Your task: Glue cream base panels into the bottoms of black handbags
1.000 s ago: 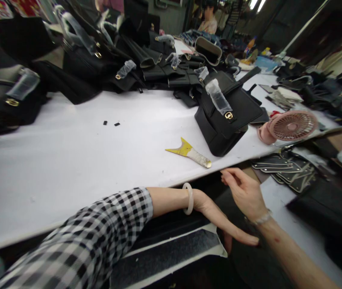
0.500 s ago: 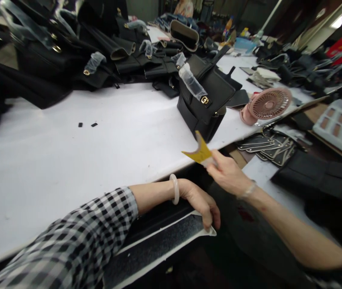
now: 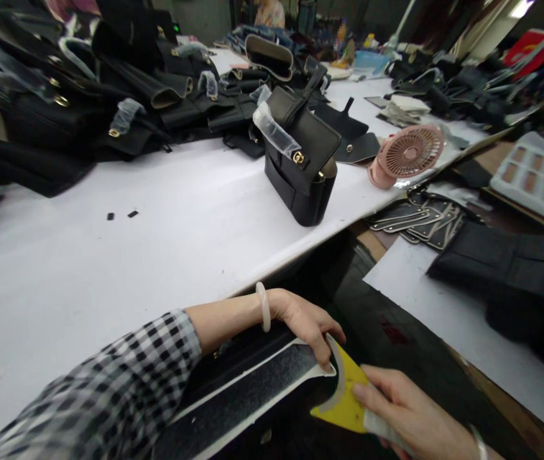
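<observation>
My right hand (image 3: pixel 406 409) is closed around the pale handle of a yellow scraper (image 3: pixel 347 390) with a curved, notched end. The notch faces the tip of a long black panel with white edges (image 3: pixel 253 396), low in the middle of the view. My left hand (image 3: pixel 305 322), with a white bangle at the wrist, grips the far right end of that panel from above, fingers bent down over it. One point of the scraper comes close to my left fingers; whether they touch I cannot tell. The panel's near end runs under my checked sleeve.
On the white table (image 3: pixel 181 236) stands a black handbag (image 3: pixel 301 153) with a plastic-wrapped handle. A pink fan (image 3: pixel 408 153) is right of it. More black bags (image 3: pixel 56 121) are heaped at the back left. Black pieces with pale edging (image 3: pixel 418 217) lie right, near a white slotted tray (image 3: pixel 540 185).
My right hand has come down and toward me with the scraper, from beside the handbag to the panel's end. The left hand keeps its hold. The view has shifted slightly.
</observation>
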`<state>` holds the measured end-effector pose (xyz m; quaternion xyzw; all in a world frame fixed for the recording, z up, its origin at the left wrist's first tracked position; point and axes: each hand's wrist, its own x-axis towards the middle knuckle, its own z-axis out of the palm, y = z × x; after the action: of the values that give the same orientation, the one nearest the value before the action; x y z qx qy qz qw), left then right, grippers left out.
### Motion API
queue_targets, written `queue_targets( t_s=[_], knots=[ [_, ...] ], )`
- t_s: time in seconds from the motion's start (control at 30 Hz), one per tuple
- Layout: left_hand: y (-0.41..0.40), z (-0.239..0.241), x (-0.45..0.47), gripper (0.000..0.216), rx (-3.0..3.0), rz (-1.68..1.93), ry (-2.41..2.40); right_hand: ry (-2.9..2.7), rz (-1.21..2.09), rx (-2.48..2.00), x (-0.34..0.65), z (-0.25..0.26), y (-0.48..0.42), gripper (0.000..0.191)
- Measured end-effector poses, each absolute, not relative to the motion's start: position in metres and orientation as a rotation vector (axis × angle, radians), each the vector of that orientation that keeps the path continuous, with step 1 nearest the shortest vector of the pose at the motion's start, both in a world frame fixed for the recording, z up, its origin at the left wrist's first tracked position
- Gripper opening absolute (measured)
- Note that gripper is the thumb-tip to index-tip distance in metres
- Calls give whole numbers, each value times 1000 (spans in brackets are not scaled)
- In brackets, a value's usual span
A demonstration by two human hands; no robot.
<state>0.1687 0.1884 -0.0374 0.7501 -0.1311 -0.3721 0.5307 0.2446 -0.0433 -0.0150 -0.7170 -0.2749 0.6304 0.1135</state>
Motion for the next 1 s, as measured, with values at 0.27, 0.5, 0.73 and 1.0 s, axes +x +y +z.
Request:
queue_targets(
  t_s=[0.27, 0.5, 0.73, 1.0],
  knots=[
    [190, -28, 167, 103, 1823, -898, -281, -757, 1882, -2072, 244, -19, -44, 53],
    [191, -35, 168, 106, 1823, -871, -290, -738, 1895, -2096, 240, -18, -39, 58],
    [192, -40, 168, 106, 1785, -853, -253, -644, 1902, -2114, 232, -18, -40, 58],
    [193, -41, 167, 108, 1740, -860, -287, -542, 1864, -2089, 219, -5, -28, 69]
  ],
)
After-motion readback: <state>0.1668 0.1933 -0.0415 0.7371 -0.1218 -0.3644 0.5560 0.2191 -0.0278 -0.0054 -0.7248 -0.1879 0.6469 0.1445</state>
